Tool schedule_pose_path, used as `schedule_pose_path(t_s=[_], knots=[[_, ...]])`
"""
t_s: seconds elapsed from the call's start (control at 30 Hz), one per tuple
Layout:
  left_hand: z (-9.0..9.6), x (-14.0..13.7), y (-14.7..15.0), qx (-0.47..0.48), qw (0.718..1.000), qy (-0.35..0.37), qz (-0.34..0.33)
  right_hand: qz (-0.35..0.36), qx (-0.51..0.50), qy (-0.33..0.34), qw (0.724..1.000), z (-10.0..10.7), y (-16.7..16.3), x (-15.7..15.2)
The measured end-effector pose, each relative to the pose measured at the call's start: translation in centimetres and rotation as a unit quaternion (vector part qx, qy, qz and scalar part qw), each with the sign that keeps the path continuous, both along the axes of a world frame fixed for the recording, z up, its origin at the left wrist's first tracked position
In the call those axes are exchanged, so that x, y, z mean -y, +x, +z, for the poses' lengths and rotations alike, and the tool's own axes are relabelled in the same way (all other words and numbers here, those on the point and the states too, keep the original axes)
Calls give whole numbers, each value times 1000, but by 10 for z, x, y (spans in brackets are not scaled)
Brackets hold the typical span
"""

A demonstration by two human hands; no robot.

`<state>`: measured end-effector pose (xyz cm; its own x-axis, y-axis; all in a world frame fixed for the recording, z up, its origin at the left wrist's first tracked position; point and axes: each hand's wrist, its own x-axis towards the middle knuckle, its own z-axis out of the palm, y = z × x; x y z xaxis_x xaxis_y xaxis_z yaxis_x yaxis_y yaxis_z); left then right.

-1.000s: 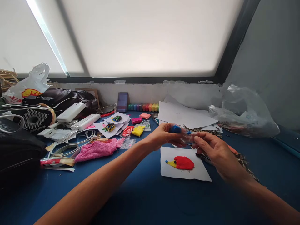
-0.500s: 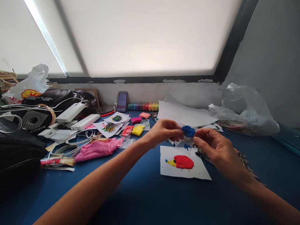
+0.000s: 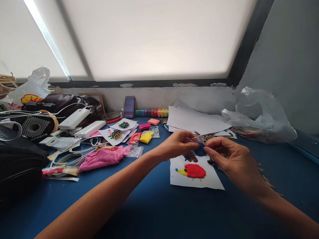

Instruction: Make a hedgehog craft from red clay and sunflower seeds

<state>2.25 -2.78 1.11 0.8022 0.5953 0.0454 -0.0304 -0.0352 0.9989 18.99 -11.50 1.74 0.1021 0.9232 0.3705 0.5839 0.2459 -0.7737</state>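
Between my two hands hangs a clear plastic bag with blue modelling clay [image 3: 200, 151] in it. My left hand [image 3: 179, 145] pinches the bag from the left with thumb and fingers. On its other side my right hand [image 3: 228, 153] grips the bag between thumb and forefinger. Just below lies a white sheet of paper [image 3: 196, 184]. On it sits a flat clay hedgehog [image 3: 196, 171] with a red body, a yellow snout and a blue nose. Thin dark strokes, like legs, show under the body.
Packets of yellow clay [image 3: 146, 137] and red clay [image 3: 135, 138] lie left of my hands, near paper cards with clay figures [image 3: 116, 134]. A pink cloth [image 3: 104, 159] and white power banks [image 3: 90, 129] sit further left. Paper sheets [image 3: 196, 119] and a plastic bag [image 3: 264, 119] stand behind.
The blue clay and bag have come down slightly, nearer the hedgehog paper. My left fingers have shifted over the bag, and the clear plastic now shows above the clay.
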Motion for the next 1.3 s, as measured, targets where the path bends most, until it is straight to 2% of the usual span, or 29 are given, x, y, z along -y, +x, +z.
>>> schedule_pose_path(t_s=[0.1, 0.3, 0.5, 0.67, 0.87, 1.17, 1.3], knots=[[-2, -2, 1, 12, 1000, 13, -21, 3, -7, -13, 1000, 1, -1, 0], [1, -3, 0, -37, 998, 54, 17, -16, 0, 12, 1000, 1, -3, 1], [7, 2, -1, -88, 991, 101, 32, 7, -20, -40, 999, 0, -2, 0], [10, 5, -1, -120, 984, 132, 16, 3, -41, -43, 998, 1, -4, -1], [14, 7, -5, -116, 983, 145, 8, 11, -76, -51, 996, 5, -4, -1], [8, 1, -2, -102, 983, 149, 41, 17, -19, -60, 998, 1, -3, -1], [6, -2, -4, -109, 982, 150, 41, 22, -26, -77, 996, 1, -2, -2]])
